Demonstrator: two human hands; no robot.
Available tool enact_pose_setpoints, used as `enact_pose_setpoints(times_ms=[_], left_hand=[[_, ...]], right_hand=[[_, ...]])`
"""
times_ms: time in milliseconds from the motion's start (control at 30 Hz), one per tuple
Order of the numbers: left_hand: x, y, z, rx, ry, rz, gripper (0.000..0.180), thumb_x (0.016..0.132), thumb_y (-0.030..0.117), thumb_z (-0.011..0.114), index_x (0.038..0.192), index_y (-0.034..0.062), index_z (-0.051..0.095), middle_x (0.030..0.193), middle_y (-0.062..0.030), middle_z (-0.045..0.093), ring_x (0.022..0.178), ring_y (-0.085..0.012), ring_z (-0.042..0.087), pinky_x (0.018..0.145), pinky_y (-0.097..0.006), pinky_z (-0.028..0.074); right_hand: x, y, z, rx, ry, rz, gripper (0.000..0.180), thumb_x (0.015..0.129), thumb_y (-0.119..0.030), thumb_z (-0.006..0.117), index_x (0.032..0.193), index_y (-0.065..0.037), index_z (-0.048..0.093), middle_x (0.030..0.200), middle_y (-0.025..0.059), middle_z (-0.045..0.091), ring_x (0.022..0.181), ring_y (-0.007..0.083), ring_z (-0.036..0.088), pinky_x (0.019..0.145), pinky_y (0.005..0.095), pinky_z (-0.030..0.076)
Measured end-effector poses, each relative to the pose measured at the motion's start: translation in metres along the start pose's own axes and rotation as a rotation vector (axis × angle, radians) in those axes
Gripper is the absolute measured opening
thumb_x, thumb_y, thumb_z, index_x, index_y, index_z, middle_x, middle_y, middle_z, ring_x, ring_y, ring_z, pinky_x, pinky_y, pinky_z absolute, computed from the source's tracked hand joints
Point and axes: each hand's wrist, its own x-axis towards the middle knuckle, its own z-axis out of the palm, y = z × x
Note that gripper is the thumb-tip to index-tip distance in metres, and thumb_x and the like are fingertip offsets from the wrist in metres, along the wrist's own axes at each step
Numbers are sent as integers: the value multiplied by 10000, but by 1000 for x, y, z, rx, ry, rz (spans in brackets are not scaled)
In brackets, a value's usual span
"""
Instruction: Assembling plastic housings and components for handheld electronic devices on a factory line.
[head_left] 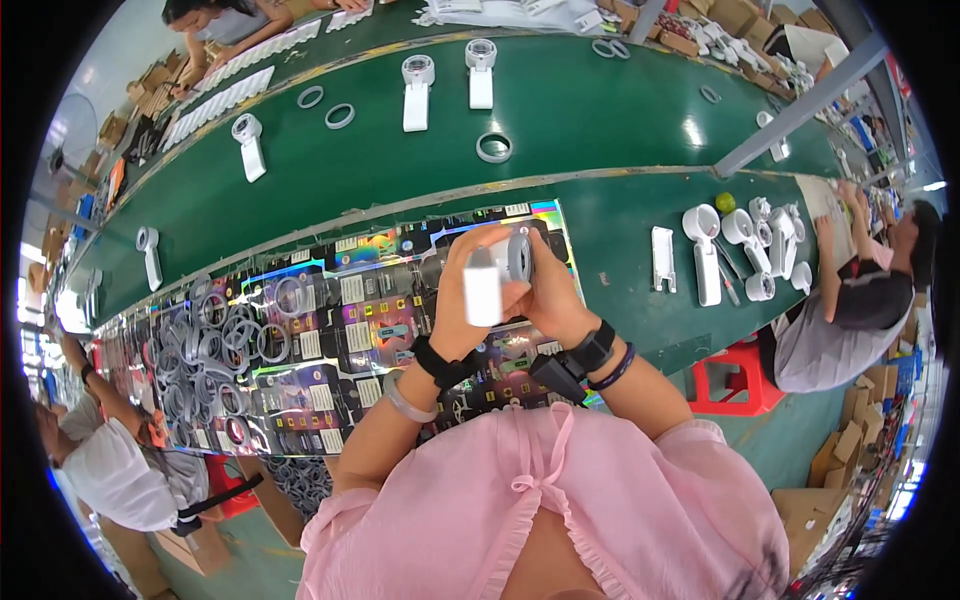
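Between my two hands is a white round-headed device with a flat, brightly lit handle (483,297); its kind is not clear. A grey ring (520,258) sits at its head. My left hand (452,290) wraps round the device from the left. My right hand (553,295) closes on the head and ring from the right, thumb across the white body. Below them, a printed sheet with dark, shiny patterns (330,340) covers the bench. To the left on that sheet lies a heap of loose grey rings (195,350).
Beyond the ledge runs a green conveyor belt (380,165) with several white round-headed devices (416,95) and loose grey rings (494,148). More white parts (705,255) lie on the right of the bench. Co-workers sit left, right and across. A red stool (740,378) stands right.
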Motion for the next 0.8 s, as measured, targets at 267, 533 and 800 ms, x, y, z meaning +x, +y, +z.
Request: enact_pose_setpoints(times_ms=[267,533,800], left_hand=[[-15,1,10,-378,266,-247,352,963,332,563,1118,16,566,1045,-42,592,938,-109,546,798,-255,452],[-33,11,-14,-900,-151,-499,665,813,-35,603,1415,13,326,1346,-97,475,1270,-235,451,1073,-372,349],[-12,12,-8,-1268,19,-980,345,973,420,457,1176,159,554,1102,-24,622,992,-171,620,778,-333,543]], right_hand=[[-17,10,23,-866,-6,-1065,425,999,-271,392,1295,33,428,1198,182,511,1094,288,506,967,374,380],[-26,-14,24,-712,-68,-1134,371,965,-302,440,1123,10,566,1018,130,636,968,264,590,893,376,438],[-17,8,16,-1053,48,-1216,289,958,-259,441,1101,-26,535,1128,202,563,1001,391,559,873,433,447]])
